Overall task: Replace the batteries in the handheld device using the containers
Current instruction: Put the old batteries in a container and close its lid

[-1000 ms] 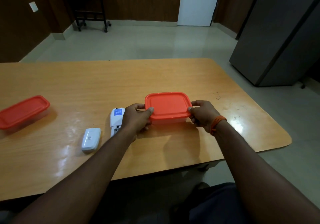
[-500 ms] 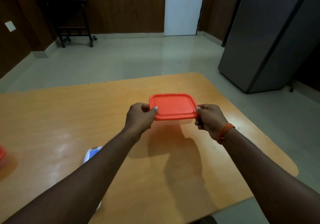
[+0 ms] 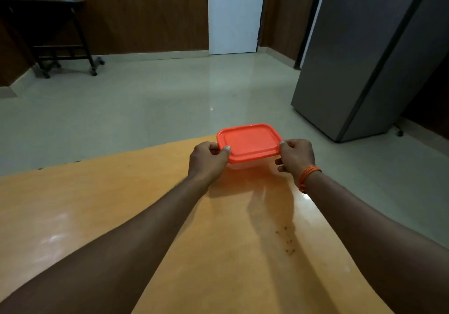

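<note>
Both hands grip the red-lidded container (image 3: 249, 142) above the far edge of the table (image 3: 121, 216), the left hand (image 3: 207, 159) closed on its left end, the right hand (image 3: 295, 154) on its right end.

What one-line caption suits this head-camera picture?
Both hands, left and right, hold a red-lidded clear plastic container above the orange wooden table.

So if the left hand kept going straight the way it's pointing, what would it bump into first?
The left hand points forward and inward, already gripping the red-lidded container, so it meets that first. Beyond it only floor shows, though depth is hard to judge.
</note>
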